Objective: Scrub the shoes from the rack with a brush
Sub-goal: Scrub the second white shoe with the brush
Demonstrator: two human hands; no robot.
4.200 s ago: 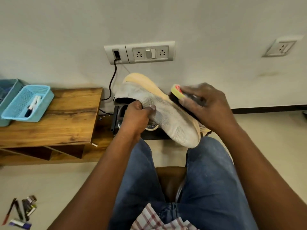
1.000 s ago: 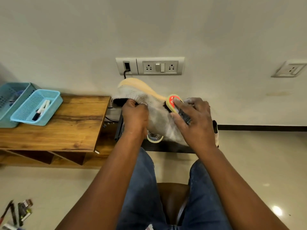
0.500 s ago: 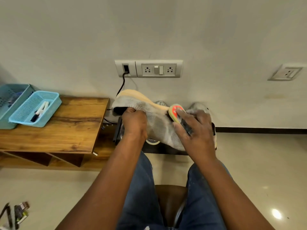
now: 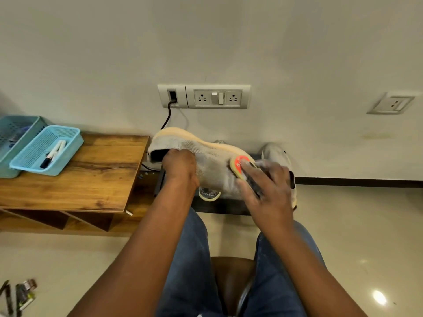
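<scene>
Grey knit shoe (image 4: 212, 165) held sole-up above the knees, left hand (image 4: 179, 167) gripped at its collar, right hand (image 4: 263, 186) wrapped round yellow brush (image 4: 240, 167) pressed on its side, rack (image 4: 217, 205) below, blue basket (image 4: 47, 149) on wooden worktop (image 4: 91, 179).

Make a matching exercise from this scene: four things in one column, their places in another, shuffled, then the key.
1. shoe
2. brush
3. marker
4. black cable

A. in the light blue basket on the wooden table
B. gripped at its opening by the left hand
C. plugged into the wall socket panel
D. under the right hand, against the shoe's side

Pairs: 1-B, 2-D, 3-A, 4-C
</scene>
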